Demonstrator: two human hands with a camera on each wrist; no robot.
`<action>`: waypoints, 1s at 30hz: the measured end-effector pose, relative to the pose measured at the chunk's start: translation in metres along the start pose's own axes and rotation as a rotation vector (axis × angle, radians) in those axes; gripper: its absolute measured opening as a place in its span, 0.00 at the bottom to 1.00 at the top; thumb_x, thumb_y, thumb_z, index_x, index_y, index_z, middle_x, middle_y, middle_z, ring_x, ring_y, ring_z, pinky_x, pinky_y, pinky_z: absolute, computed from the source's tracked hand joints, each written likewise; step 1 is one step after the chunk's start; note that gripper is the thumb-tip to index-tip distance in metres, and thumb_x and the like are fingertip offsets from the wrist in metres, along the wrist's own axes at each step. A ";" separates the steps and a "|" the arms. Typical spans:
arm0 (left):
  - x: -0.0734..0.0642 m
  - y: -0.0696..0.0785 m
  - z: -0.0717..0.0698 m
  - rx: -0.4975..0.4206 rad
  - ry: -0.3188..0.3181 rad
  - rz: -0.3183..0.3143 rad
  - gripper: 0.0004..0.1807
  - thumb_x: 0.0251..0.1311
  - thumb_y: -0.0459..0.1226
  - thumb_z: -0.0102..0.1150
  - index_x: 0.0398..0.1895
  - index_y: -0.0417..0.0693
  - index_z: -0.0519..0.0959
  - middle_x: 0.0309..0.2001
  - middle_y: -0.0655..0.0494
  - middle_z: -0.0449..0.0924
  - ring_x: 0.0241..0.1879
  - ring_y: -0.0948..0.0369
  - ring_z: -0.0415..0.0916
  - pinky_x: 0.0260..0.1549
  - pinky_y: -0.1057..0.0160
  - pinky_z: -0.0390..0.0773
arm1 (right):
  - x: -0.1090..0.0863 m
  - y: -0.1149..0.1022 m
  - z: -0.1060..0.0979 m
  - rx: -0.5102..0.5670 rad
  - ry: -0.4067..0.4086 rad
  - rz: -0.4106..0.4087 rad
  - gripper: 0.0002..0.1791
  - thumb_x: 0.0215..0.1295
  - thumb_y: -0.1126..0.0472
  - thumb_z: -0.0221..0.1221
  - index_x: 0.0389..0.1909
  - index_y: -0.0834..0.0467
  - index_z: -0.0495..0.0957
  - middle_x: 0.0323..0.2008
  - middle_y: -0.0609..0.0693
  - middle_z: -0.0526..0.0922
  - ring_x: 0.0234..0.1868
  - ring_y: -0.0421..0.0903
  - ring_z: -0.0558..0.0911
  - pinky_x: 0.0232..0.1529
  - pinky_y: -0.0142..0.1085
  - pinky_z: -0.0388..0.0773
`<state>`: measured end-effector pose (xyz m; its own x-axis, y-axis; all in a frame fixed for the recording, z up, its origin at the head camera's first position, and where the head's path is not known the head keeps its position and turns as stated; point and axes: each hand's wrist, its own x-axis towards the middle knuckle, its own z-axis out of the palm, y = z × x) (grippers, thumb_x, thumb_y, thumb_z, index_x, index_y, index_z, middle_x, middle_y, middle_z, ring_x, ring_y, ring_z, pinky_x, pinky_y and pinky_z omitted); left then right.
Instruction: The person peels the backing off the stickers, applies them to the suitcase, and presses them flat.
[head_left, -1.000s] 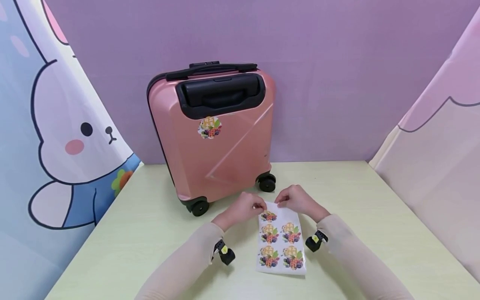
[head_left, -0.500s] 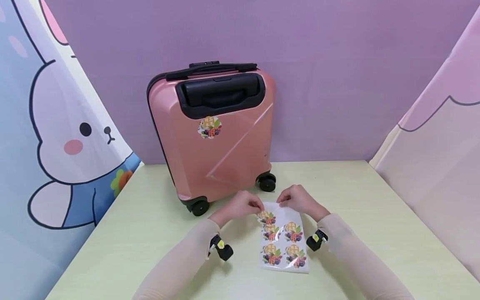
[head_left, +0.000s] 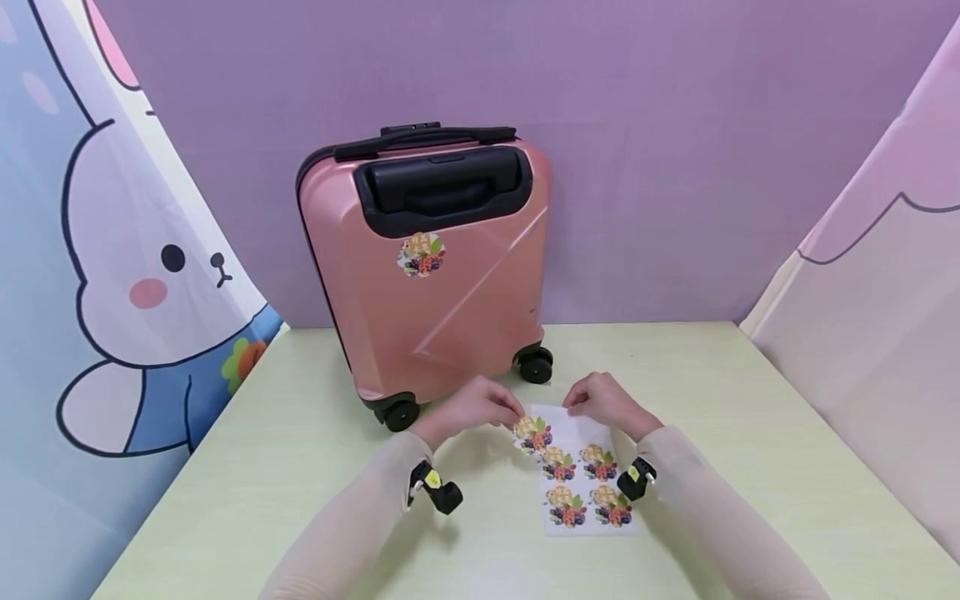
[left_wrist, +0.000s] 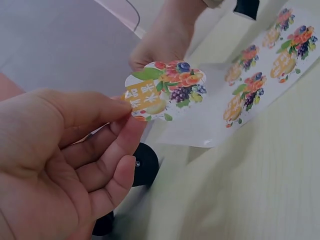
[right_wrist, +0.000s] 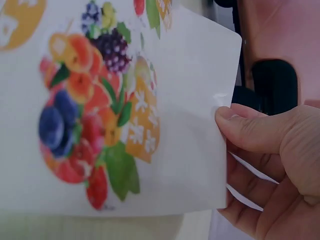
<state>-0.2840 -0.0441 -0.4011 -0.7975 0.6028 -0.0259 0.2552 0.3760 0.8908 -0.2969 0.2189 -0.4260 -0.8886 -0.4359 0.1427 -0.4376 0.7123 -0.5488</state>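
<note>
Between thumb and fingertips, my left hand (head_left: 480, 406) pinches a round fruit sticker (left_wrist: 167, 90) by its edge. The sticker is printed with grapes, orange fruit and a yellow label, and it hangs over the upper left part of the white sticker sheet (head_left: 573, 425). My right hand (head_left: 606, 402) grips the far edge of that sheet, thumb on top, as the right wrist view shows. Several fruit stickers remain on the sheet's nearer part; its far part is bare backing. Behind the hands stands a pink suitcase (head_left: 465, 317) with one like sticker (head_left: 422, 255) on its face.
The suitcase stands upright on black wheels (head_left: 536, 365) on a pale wooden table (head_left: 225, 508). A purple cloth (head_left: 645, 167) hangs behind it. Printed curtains, one with a rabbit (head_left: 127, 250), close off both sides. Each wrist carries a small black camera (head_left: 447, 497).
The fruit sticker has come away from the sheet in my left hand, which moved slightly left. The sheet and my right hand have shifted a little to the right.
</note>
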 end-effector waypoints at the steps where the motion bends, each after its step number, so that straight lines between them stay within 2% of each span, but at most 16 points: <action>1: 0.000 0.000 0.000 -0.013 0.004 -0.011 0.06 0.61 0.30 0.64 0.38 0.36 0.86 0.33 0.51 0.87 0.31 0.62 0.83 0.38 0.58 0.82 | 0.000 0.002 0.001 -0.003 -0.003 0.007 0.03 0.56 0.73 0.67 0.28 0.63 0.86 0.27 0.49 0.86 0.27 0.39 0.81 0.32 0.36 0.80; 6: -0.001 0.001 -0.003 -0.077 0.019 -0.050 0.06 0.61 0.30 0.65 0.38 0.35 0.86 0.33 0.50 0.87 0.32 0.61 0.83 0.39 0.56 0.83 | 0.000 0.008 0.002 -0.013 0.005 0.012 0.03 0.56 0.73 0.68 0.28 0.64 0.86 0.26 0.48 0.86 0.28 0.40 0.81 0.34 0.37 0.80; 12: -0.004 0.005 -0.005 -0.088 -0.012 -0.094 0.07 0.60 0.30 0.65 0.39 0.36 0.86 0.33 0.51 0.87 0.33 0.60 0.84 0.38 0.59 0.83 | -0.001 0.012 0.004 -0.019 0.028 -0.002 0.04 0.55 0.74 0.68 0.27 0.63 0.85 0.25 0.47 0.85 0.27 0.40 0.80 0.32 0.36 0.78; 16: -0.005 0.006 -0.004 -0.096 -0.015 -0.117 0.07 0.60 0.31 0.65 0.39 0.36 0.86 0.34 0.50 0.87 0.34 0.58 0.85 0.37 0.60 0.83 | -0.001 0.015 0.005 -0.039 0.047 0.000 0.05 0.54 0.73 0.68 0.26 0.62 0.84 0.26 0.47 0.85 0.29 0.41 0.81 0.35 0.38 0.80; 25: -0.006 0.007 -0.008 -0.091 -0.026 -0.130 0.07 0.61 0.31 0.65 0.40 0.36 0.86 0.34 0.50 0.87 0.34 0.59 0.85 0.39 0.58 0.83 | -0.003 0.018 0.006 -0.052 0.079 0.020 0.05 0.54 0.73 0.68 0.28 0.61 0.86 0.27 0.48 0.86 0.30 0.44 0.83 0.38 0.42 0.82; 30: -0.006 0.008 -0.009 -0.090 -0.035 -0.126 0.07 0.61 0.31 0.65 0.40 0.36 0.86 0.34 0.50 0.87 0.33 0.59 0.85 0.37 0.60 0.83 | -0.005 0.014 0.005 -0.032 0.113 0.033 0.03 0.56 0.73 0.67 0.30 0.63 0.86 0.28 0.50 0.86 0.31 0.45 0.83 0.38 0.43 0.81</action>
<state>-0.2820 -0.0516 -0.3900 -0.8003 0.5794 -0.1545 0.1032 0.3868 0.9164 -0.2979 0.2286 -0.4381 -0.9118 -0.3478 0.2181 -0.4100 0.7432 -0.5287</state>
